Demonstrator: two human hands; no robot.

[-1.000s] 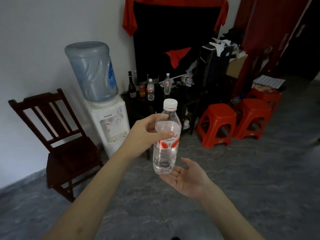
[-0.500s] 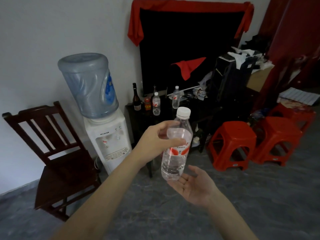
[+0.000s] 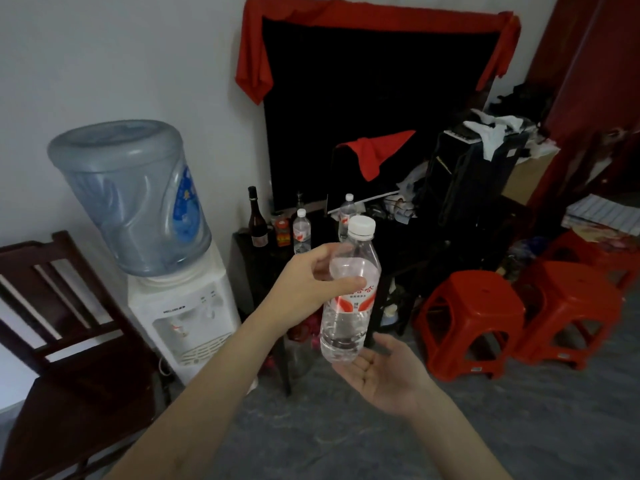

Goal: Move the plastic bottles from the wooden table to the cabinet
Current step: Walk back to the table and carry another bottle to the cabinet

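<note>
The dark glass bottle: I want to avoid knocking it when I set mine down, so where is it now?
In the head view the dark glass bottle stands at the left end of the dark cabinet, just right of the water dispenser and left of a small red-labelled jar.

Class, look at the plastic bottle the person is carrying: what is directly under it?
Under the held bottle is the open right hand, palm up. The left hand grips the bottle. Whether the base touches the palm cannot be told.

A: What kind of place is this?
B: A lived-in home room. Left of the gripped bottle stand a white water dispenser with blue jug [image 3: 138,202] and a dark wooden chair [image 3: 69,341]; right, red plastic stools [image 3: 474,317]; beyond, a cluttered dark cabinet [image 3: 252,271].
</note>
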